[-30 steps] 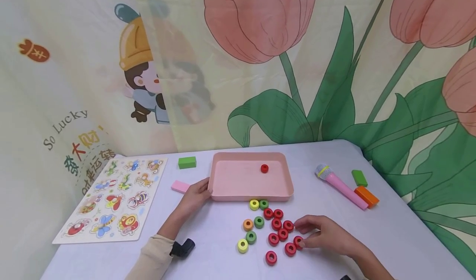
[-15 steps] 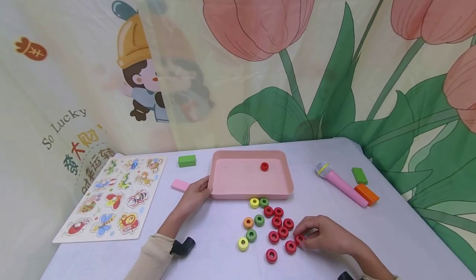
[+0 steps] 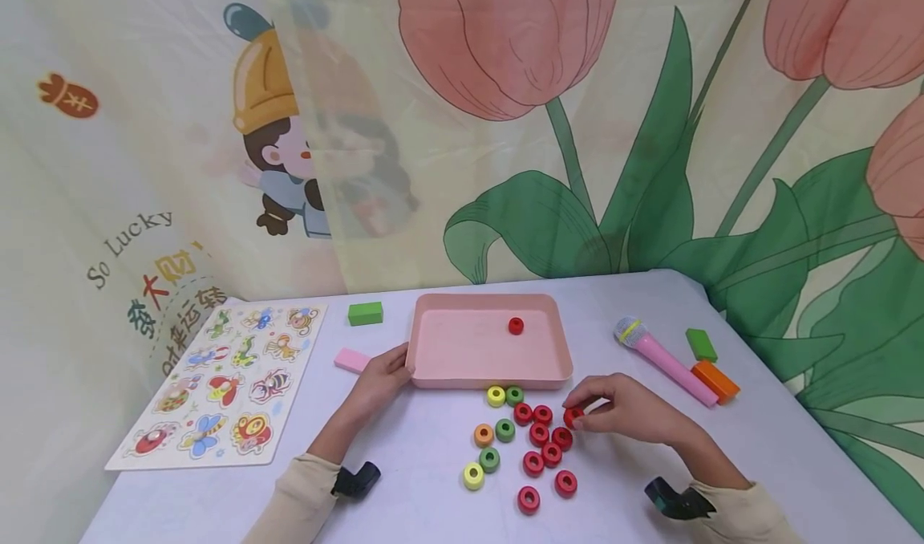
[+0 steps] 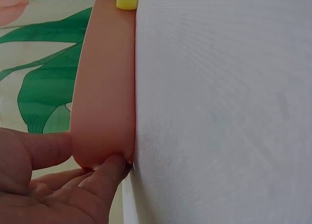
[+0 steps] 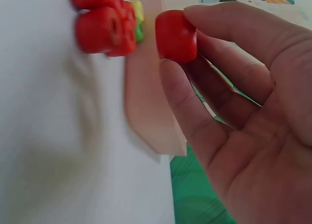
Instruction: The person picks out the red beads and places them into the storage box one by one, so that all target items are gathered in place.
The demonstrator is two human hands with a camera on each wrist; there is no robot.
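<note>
My right hand (image 3: 626,408) pinches a red bead (image 5: 175,36) between thumb and fingertips, lifted off the table beside the loose beads. At the pink tray (image 3: 491,383), my left hand (image 3: 380,379) grips the near left corner, thumb on the upper side and fingers lower down, as the left wrist view shows. One red bead (image 3: 516,326) lies inside the tray. In front of it several red beads (image 3: 533,464) are spread on the cloth, along with green beads (image 3: 489,459), yellow beads (image 3: 473,476) and an orange bead (image 3: 484,435).
A puzzle board with insect pictures (image 3: 216,391) lies at the left. Near the tray are a green block (image 3: 365,314) and a pink block (image 3: 351,359). To the right lie a toy microphone (image 3: 667,363), an orange block (image 3: 715,381) and another green block (image 3: 701,345).
My right hand has taken a red bead from the right edge of the group and moved away from me, towards the tray. The left hand stays at the tray corner.
</note>
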